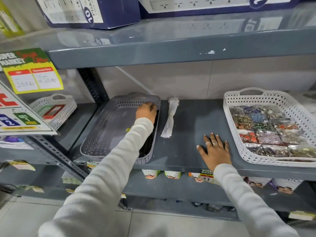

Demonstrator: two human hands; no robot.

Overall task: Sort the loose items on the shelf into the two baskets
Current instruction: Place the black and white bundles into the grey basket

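Observation:
A grey perforated basket [102,132] stands at the left of the grey shelf [186,134]. My left hand [146,112] reaches into its far right corner, fingers curled down on a dark item that runs along the right wall [147,144]. A loose white zipper strip [170,118] lies on the shelf just right of that basket. My right hand [215,149] rests flat on the shelf, fingers spread, holding nothing. A white perforated basket [239,106] at the right holds several packets of colourful trinkets [266,129].
Another small white basket [56,108] sits on the neighbouring shelf at the left, behind a price sign [32,72]. An upper shelf edge [171,53] overhangs with blue boxes [89,12] on top. Packaged goods stand on the lower shelf [171,175].

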